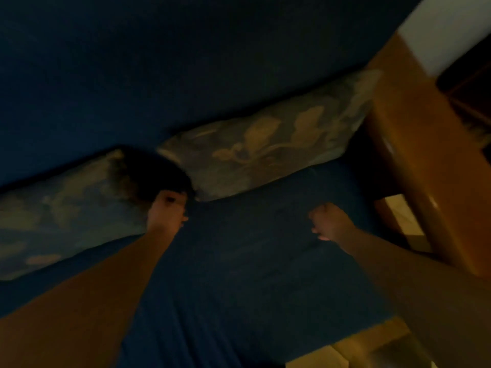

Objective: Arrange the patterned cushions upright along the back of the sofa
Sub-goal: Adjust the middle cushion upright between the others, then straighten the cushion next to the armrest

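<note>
The view is dim, blurred and tilted. Two patterned cushions lean against the dark blue sofa back. The right cushion stands between the sofa back and the wooden armrest. The left cushion runs off the left edge, its right end in deep shadow. My left hand is closed at the lower right corner of the left cushion; whether it grips the fabric is unclear. My right hand is a closed fist above the blue seat, holding nothing, a little below the right cushion.
A wooden armrest bounds the sofa on the right, with a white wall behind it. Pale floor tiles show past the seat's front edge and beside the armrest.
</note>
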